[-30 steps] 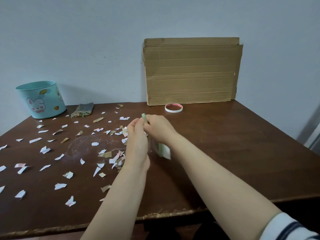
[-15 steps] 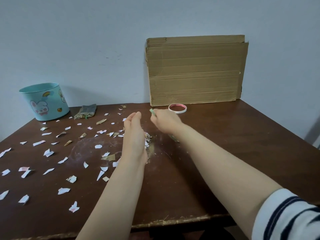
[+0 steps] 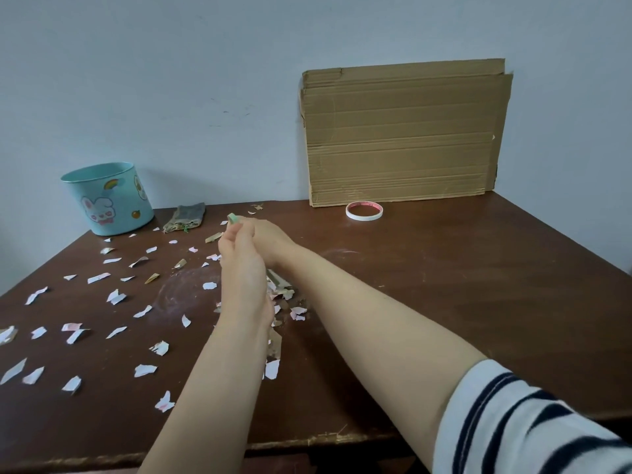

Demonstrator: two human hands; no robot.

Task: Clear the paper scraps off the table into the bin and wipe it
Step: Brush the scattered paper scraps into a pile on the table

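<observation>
- Brown wooden table (image 3: 478, 302) set against a pale wall (image 3: 205, 63); a cardboard sheet (image 3: 403, 131) leans on the wall at the rear, with a tape ring (image 3: 364, 211) lying just in front of it.
- Teal bin (image 3: 106, 200) stands upright at the rear left corner of the table; a grey cloth (image 3: 186, 217) lies just beside it, untouched.
- Paper scraps (image 3: 116, 297): thin torn pieces in white, pink and tan; several curl up off the wood; scattered over the left half from the bin to the front edge; a gathered heap (image 3: 285, 294) sits mid-table between the forearms.
- Left hand (image 3: 243, 268) stands on its edge on the table, fingers extended, holding nothing; judged to serve as a stop for the heap.
- Right hand (image 3: 270, 239) lies partly behind the left, fingers curled round a small green tool (image 3: 233, 218); only its top end shows; its kind cannot be told.
- Risk: the scraps are light; a brisk sweep would likely flick them past the left hand or off the front edge.
- Risk: the bin is well apart from the heap; a loose handful carried across could shed pieces.
- Risk: wiping before the left half is cleared would drag scraps through the pale dusty smear (image 3: 181, 295); task judged early, wiping not yet begun.
</observation>
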